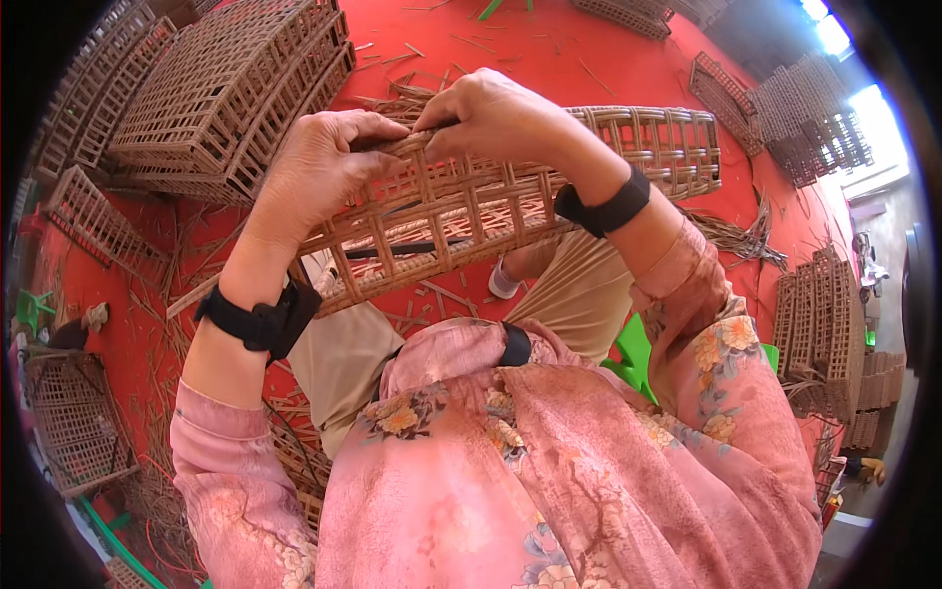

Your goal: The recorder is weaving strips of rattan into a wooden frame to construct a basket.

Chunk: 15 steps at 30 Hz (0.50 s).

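Observation:
A brown wicker basket point(481, 201) with an open grid weave lies tilted across my lap, one long side facing up. Both hands meet at its far rim, left of the middle. My left hand point(329, 162) pinches the rim between thumb and fingers. Right beside it, my right hand point(496, 118) bends over the same rim with its fingertips closed on it; the strand under the fingers is too small to make out. Loose wicker strips point(407, 103) show just beyond the hands. Each wrist wears a black band.
Stacked wicker baskets point(226, 88) stand at the far left, with more baskets point(819, 324) at the right. Cut strips and scraps litter the red floor point(530, 49). A bundle of strips point(741, 236) lies right of my knee. Part of a green stool point(636, 353) shows beneath me.

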Tool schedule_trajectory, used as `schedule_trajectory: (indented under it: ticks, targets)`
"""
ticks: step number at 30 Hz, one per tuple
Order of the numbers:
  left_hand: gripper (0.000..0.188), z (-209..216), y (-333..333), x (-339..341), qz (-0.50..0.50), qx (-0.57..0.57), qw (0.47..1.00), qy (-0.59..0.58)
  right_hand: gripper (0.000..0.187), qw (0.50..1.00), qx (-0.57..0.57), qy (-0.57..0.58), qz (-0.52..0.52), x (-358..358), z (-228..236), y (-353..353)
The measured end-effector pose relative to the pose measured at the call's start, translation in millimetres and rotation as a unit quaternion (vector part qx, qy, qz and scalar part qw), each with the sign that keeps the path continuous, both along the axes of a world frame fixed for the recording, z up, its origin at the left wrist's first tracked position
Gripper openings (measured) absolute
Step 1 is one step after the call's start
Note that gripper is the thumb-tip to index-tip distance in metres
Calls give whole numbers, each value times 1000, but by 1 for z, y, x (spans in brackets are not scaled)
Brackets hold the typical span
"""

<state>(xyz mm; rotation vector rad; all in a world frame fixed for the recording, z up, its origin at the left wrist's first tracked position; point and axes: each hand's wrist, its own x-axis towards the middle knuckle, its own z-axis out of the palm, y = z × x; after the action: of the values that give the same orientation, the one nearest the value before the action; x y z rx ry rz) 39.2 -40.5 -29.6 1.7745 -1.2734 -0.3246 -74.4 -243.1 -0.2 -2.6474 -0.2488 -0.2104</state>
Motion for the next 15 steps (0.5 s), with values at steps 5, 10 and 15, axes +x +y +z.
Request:
schedule_trajectory:
  ticks: [5,10,15]
  targets:
    - [33,12,29,6,35,3,999,33,40,998,39,39,31,4,-4,-2]
    - [34,5,81,-5,204,35,978,-21,45,995,73,62,30,8,-4,29]
    - [35,-1,108,-17,278,58,958,-31,40,999,26,26,38,13,-12,37]
